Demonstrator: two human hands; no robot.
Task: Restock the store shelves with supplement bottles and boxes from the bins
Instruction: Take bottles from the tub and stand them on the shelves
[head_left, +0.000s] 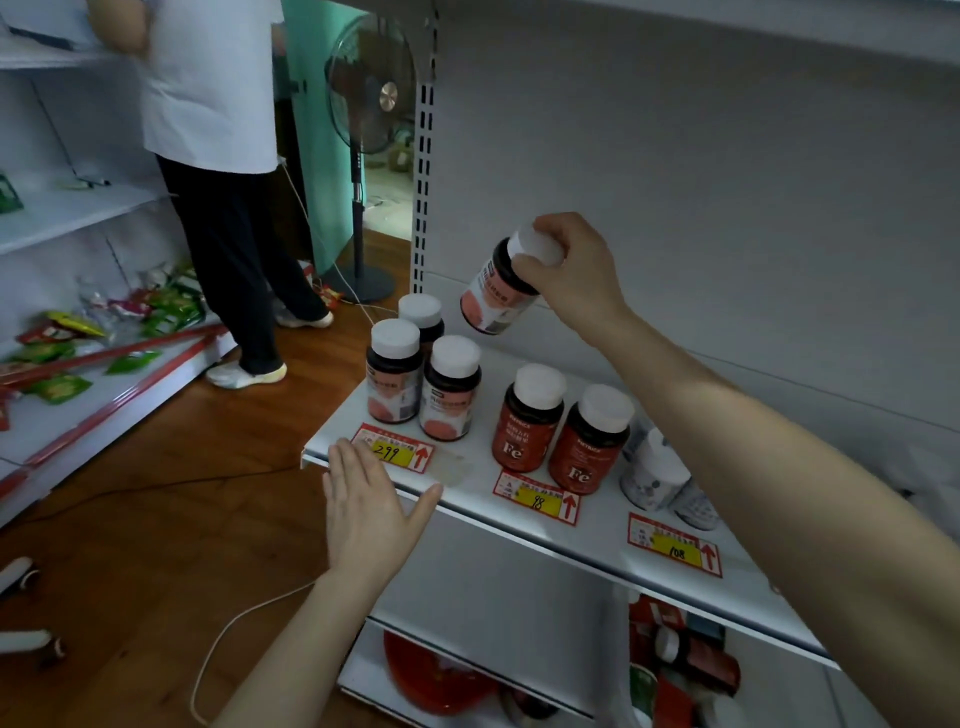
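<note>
Right hand (566, 270) fingers grip tilted bottle (496, 291) by its cap, above shelf (467, 467). Left hand (366, 512) fingers straight, resting on shelf edge.

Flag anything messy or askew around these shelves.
On the low shelf at left, snack packets lie scattered and a red rail strip lies slanted across them. On the supplement shelf only the tilted bottle stands out, and the right hand is holding that one.

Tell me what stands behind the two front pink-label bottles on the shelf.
One more white-capped bottle stands behind them; only its cap and dark shoulder show. Its label is covered by the front pair.
</note>
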